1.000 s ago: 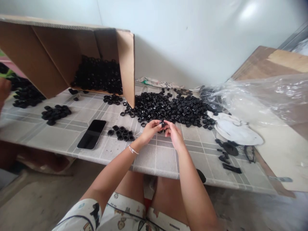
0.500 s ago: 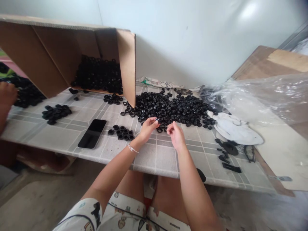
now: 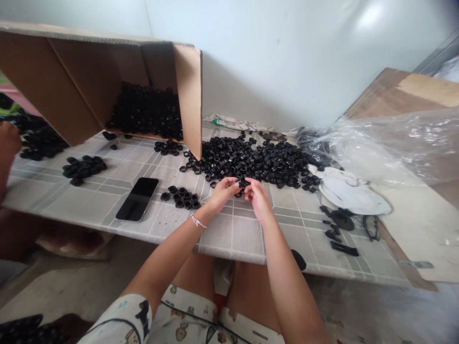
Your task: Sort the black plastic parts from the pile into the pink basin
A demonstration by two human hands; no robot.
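My left hand [image 3: 223,195] pinches a small black plastic ring [image 3: 237,181] between thumb and fingertips, at the front edge of a heap of black rings [image 3: 258,160]. Close beside it is my right hand [image 3: 257,197], its fingers curled and the index fingertip near the held ring. What those fingers grip, if anything, is too small to make out. Left of my left hand lies a neat cluster of black rings [image 3: 182,197], set side by side on the checked tablecloth [image 3: 215,234].
A phone [image 3: 137,199] lies on the table's left. Behind it, a tipped cardboard box [image 3: 190,95] holds many black parts. Another person's hand [image 3: 10,138] is at far left by more black pieces. On the right are a white cloth [image 3: 353,191], black scraps [image 3: 342,220] and clear plastic [image 3: 387,138].
My right hand has moved left and inward, bringing its fingertips close to the ring in my left hand. My left hand has shifted only slightly.
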